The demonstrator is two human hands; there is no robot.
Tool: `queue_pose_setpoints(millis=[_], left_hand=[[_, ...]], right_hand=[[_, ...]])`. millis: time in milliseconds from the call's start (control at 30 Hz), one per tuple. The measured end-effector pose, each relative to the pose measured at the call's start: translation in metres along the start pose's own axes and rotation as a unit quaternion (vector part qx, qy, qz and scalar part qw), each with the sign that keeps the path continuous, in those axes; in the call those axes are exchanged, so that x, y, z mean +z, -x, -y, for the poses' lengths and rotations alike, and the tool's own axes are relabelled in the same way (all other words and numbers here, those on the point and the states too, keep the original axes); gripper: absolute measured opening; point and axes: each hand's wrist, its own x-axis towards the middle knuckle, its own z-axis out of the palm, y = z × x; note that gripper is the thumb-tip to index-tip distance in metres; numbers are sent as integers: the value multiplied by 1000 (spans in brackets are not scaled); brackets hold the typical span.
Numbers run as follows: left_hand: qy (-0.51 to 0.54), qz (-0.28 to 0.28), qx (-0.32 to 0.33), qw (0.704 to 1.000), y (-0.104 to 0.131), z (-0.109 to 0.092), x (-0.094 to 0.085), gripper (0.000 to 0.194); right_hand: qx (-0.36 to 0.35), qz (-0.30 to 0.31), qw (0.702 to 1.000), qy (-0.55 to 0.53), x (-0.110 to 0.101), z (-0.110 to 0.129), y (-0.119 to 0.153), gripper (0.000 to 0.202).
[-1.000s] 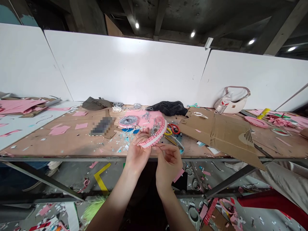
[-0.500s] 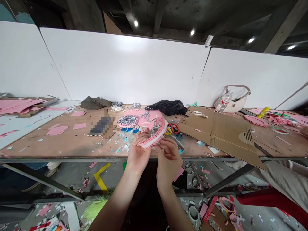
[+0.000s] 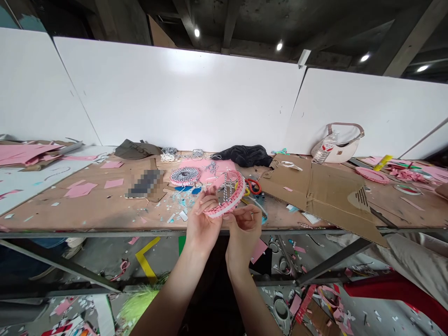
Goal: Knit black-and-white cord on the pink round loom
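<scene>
My left hand (image 3: 205, 217) is closed round the lower left part of a pink ring (image 3: 229, 205) with a pleated edge and a white band. Black-and-white cord hangs across the ring's opening. The fingers of my right hand (image 3: 245, 221) are pinched at the ring's lower right rim. Behind my left hand, a coiled black-and-white disc (image 3: 185, 175) with a pink edge lies on a pink sheet (image 3: 206, 169). Scissors with red and yellow handles (image 3: 254, 186) lie just right of the ring, partly hidden by it.
Flattened cardboard (image 3: 324, 193) covers the right part of the table. Further back are a black cloth (image 3: 243, 156), a dark cap (image 3: 136, 149), a bottle (image 3: 325, 150) and a pale bag (image 3: 343, 151). Pink scraps (image 3: 81, 190) lie left; a person's leg (image 3: 420, 261) shows at right.
The ring has tilted, so its opening and the cord across it show more. My right hand has shifted slightly left and still touches the lower rim.
</scene>
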Motion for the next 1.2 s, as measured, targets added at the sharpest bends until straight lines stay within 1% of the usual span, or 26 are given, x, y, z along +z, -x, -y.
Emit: queue_pose_setpoints(millis=[67,100,133,167,300,400,500,567,667,767,933,1000,1100,1200], left_hand=[[-8,-8,5,1000,1,2,3,34],[-18,-13,12,1000,1,2,5,35],[-31,-16,20,999,2,3,7,35],[-48,-18,31,998,3,3,9,35],[-138,-10,80,987,6,3,11,32],[-202,3,105,974,7,1,10,23],[-236,10,116,965,6,-1,8,14],[-246,10,115,962,6,-1,8,11],[-251,10,119,961,6,-1,7,9],[-253,12,125,959,6,0,6,9],[-240,14,128,962,4,0,3,12],[-245,9,144,959,1,0,1,11],[-270,10,184,945,-3,-2,-1,5],[-291,24,217,931,-6,-7,0,5]], right_hand=[[-48,11,999,-3,-1,0,-1,56],[-73,21,997,3,-2,0,-2,63],[-92,33,995,11,-3,-1,-3,65],[-100,48,994,20,-5,-2,-4,62],[-83,141,983,78,-14,-1,-11,34],[-77,211,967,118,-18,3,-15,25],[-73,245,960,116,-19,6,-15,19],[-59,247,963,95,-19,6,-15,14],[-42,229,970,68,-18,4,-12,8],[-41,214,975,51,-18,1,-10,8],[-35,208,976,43,-20,-7,-10,9],[-4,194,980,33,-19,-10,-10,11],[55,178,982,-17,-16,-10,-9,20],[81,166,982,-32,-17,0,-8,26]])
